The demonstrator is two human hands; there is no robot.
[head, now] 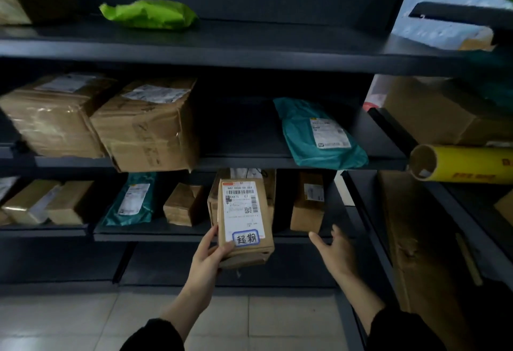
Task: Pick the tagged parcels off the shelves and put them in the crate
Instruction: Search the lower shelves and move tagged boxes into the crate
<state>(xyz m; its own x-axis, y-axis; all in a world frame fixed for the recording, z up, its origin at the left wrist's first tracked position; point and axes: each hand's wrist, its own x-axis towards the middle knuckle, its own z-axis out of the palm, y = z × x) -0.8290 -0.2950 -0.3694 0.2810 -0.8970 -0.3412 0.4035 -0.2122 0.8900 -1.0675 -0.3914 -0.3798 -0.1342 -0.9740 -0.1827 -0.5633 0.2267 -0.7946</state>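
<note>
Head view: left hand (pixel 208 259) grips the tagged parcel (pixel 244 220) by its btm-left corner, thumb on the front, fingers curled round behind. Label face is tipped up toward the camera, prob. so the blue-bordered tag (pixel 246 238) can be read & checked. Parcel is off the shelves, held in the air just in front of the lower shelf (pixel 138 235) edge. Right hand (pixel 333 248) is just right of the parcel, not touching it, fingers straight & spread, holding nothing; looks ready to steady the parcel or reach for another. A small brown box (pixel 306 203) stands behind-right of the parcel; a teal mailer bag (pixel 319 134) lies above-right of it, one shelf up. Crate not in frame, so drop-off is yet to do.
</note>
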